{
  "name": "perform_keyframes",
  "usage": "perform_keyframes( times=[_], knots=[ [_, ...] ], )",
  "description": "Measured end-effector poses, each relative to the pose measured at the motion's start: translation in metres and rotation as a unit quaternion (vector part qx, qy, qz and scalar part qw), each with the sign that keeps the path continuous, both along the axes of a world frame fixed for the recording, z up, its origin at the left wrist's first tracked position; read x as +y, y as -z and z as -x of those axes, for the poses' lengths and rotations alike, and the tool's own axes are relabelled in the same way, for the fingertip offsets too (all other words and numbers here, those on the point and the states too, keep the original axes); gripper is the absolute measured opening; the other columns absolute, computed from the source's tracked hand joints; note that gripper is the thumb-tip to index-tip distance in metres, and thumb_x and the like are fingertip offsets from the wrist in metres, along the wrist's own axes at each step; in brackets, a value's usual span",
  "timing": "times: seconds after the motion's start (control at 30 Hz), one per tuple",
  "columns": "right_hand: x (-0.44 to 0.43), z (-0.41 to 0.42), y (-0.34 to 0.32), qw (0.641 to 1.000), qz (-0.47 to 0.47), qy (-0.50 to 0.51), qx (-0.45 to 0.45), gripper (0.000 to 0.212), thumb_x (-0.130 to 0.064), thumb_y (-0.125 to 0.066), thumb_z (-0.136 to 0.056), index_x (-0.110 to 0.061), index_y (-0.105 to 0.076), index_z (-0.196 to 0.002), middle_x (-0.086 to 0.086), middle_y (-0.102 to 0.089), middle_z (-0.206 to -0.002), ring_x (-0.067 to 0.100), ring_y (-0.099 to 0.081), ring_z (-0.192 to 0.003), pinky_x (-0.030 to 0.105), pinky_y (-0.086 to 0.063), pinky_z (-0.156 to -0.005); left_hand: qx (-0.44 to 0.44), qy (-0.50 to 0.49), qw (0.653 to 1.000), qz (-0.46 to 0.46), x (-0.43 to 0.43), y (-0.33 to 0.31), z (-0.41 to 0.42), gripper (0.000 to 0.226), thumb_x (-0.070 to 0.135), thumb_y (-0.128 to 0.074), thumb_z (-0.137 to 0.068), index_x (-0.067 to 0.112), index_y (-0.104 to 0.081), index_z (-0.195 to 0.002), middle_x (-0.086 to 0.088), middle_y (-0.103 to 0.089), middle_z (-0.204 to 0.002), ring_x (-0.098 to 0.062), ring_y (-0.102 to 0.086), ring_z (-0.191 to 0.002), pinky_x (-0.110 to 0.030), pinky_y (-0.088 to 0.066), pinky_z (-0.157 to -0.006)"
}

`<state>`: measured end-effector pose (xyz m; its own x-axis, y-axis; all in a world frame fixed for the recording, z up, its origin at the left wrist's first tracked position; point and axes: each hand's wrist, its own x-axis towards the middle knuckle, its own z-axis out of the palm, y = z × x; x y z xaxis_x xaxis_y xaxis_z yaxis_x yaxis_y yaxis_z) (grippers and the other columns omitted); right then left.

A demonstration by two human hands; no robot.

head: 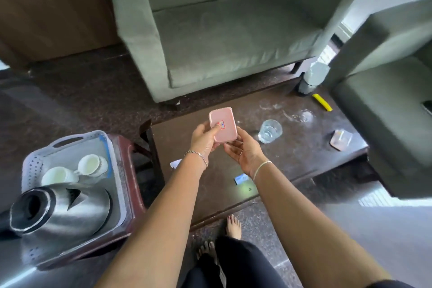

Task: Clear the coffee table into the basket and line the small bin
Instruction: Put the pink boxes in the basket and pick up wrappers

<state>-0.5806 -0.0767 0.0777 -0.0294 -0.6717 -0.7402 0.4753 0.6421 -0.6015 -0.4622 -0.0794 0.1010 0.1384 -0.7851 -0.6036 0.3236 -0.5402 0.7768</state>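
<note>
Head view. Step in hand, as judged: clearing the dark brown glossy counter [304,156] into the white perforated plastic basket [32,163]. Lining the bin appears not yet begun.

The pink rounded-rectangular plastic box [223,127] is held in the air above the near-left part of the counter, clear of its surface. The left hand [203,141] grips the box's left edge, thumb laid across the top face beside a small red-and-blue label. The right hand [243,151] cups the lower right corner, fingers curled beneath it. Both hands pinch the same box; neither is spread.

The basket stands on a dark red plastic stool [131,170] left of the counter, well apart from the box and lower. It holds two white ceramic cups [90,163] and a stainless-steel kettle [65,208] at its near end.

Next move, as judged: carry the box leftward over the basket rim and set it down in free space, clear of the cups. One hand should suffice.

Left on the counter:
- a clear glass tumbler [270,131] near the right hand
- a pale square coaster-like piece [340,140]
- a yellow strip [322,101] at the far edge
- a small blue-and-white packet [242,179]
</note>
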Motion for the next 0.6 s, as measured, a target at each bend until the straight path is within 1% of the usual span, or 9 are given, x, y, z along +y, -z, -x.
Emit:
perform_keyframes(
  times=[0.03,0.1,0.2,0.3,0.4,0.47,0.53,0.6],
  knots=[
    [0.004,0.013,-0.002,1.0,0.003,0.015,0.005,0.024,-0.031,-0.064,-0.089,-0.008,-0.068,-0.089,0.005,-0.067,-0.069,0.016,-0.062,-0.059,0.025,-0.057,-0.058,0.015,0.004,1.0,-0.004,0.001,-0.003,0.012,0.034,0.02,-0.064,-0.091,0.014,-0.057,-0.123,-0.009,-0.067,-0.11,-0.022,-0.064,-0.092,-0.026,-0.054,-0.069],
    [0.009,0.037,-0.003,0.999,0.0,0.044,0.019,0.018,-0.024,-0.063,-0.09,-0.008,-0.064,-0.084,0.005,-0.067,-0.069,0.016,-0.062,-0.057,0.024,-0.057,-0.056,0.04,0.006,0.999,-0.006,0.002,-0.005,0.031,0.031,0.021,-0.063,-0.092,0.015,-0.056,-0.121,-0.01,-0.067,-0.107,-0.024,-0.066,-0.091,-0.03,-0.057,-0.066],
    [0.012,0.086,-0.007,0.995,-0.003,0.086,0.055,0.01,-0.015,-0.062,-0.09,-0.006,-0.062,-0.088,0.009,-0.064,-0.076,0.018,-0.061,-0.061,0.025,-0.057,-0.057,0.042,0.035,0.998,-0.006,0.0,-0.007,0.072,0.026,0.022,-0.063,-0.092,0.015,-0.056,-0.116,-0.007,-0.068,-0.098,-0.021,-0.068,-0.082,-0.031,-0.059,-0.061],
    [0.011,0.135,-0.006,0.988,0.002,0.124,0.098,0.002,-0.007,-0.061,-0.088,-0.007,-0.059,-0.089,0.006,-0.06,-0.07,0.013,-0.057,-0.054,0.021,-0.054,-0.052,0.04,0.061,0.997,-0.012,-0.007,-0.005,0.115,0.022,0.023,-0.063,-0.092,0.012,-0.057,-0.111,-0.007,-0.067,-0.094,-0.02,-0.067,-0.077,-0.028,-0.058,-0.054],
    [0.007,0.185,0.001,0.978,0.01,0.141,0.156,0.007,-0.002,-0.058,-0.086,-0.009,-0.058,-0.083,0.005,-0.056,-0.066,0.012,-0.051,-0.05,0.02,-0.049,-0.05,0.035,0.086,0.995,-0.025,-0.02,0.001,0.161,0.016,0.023,-0.062,-0.093,0.012,-0.057,-0.103,-0.009,-0.065,-0.095,-0.02,-0.065,-0.079,-0.029,-0.06,-0.054],
    [0.0,0.221,0.008,0.97,0.003,0.141,0.198,0.01,-0.002,-0.056,-0.085,-0.01,-0.06,-0.081,0.004,-0.056,-0.066,0.013,-0.05,-0.053,0.022,-0.046,-0.052,0.036,0.098,0.994,-0.033,-0.031,0.007,0.194,0.02,0.022,-0.061,-0.094,0.01,-0.056,-0.109,-0.009,-0.064,-0.097,-0.02,-0.065,-0.079,-0.03,-0.06,-0.056],
    [-0.011,0.26,0.018,0.961,-0.027,0.151,0.228,0.013,-0.002,-0.055,-0.083,-0.012,-0.059,-0.076,0.005,-0.056,-0.065,0.014,-0.049,-0.053,0.024,-0.043,-0.052,0.029,0.1,0.994,-0.043,-0.045,0.012,0.229,0.028,0.021,-0.06,-0.094,0.007,-0.055,-0.118,-0.009,-0.064,-0.097,-0.019,-0.064,-0.078,-0.031,-0.06,-0.056],
    [-0.022,0.297,0.031,0.951,-0.067,0.173,0.246,0.017,-0.003,-0.053,-0.081,-0.016,-0.057,-0.07,0.005,-0.055,-0.066,0.015,-0.048,-0.052,0.024,-0.038,-0.05,0.015,0.1,0.993,-0.055,-0.057,0.02,0.258,0.032,0.021,-0.06,-0.095,0.004,-0.054,-0.121,-0.012,-0.064,-0.101,-0.021,-0.064,-0.08,-0.031,-0.061,-0.057]
  ],
)
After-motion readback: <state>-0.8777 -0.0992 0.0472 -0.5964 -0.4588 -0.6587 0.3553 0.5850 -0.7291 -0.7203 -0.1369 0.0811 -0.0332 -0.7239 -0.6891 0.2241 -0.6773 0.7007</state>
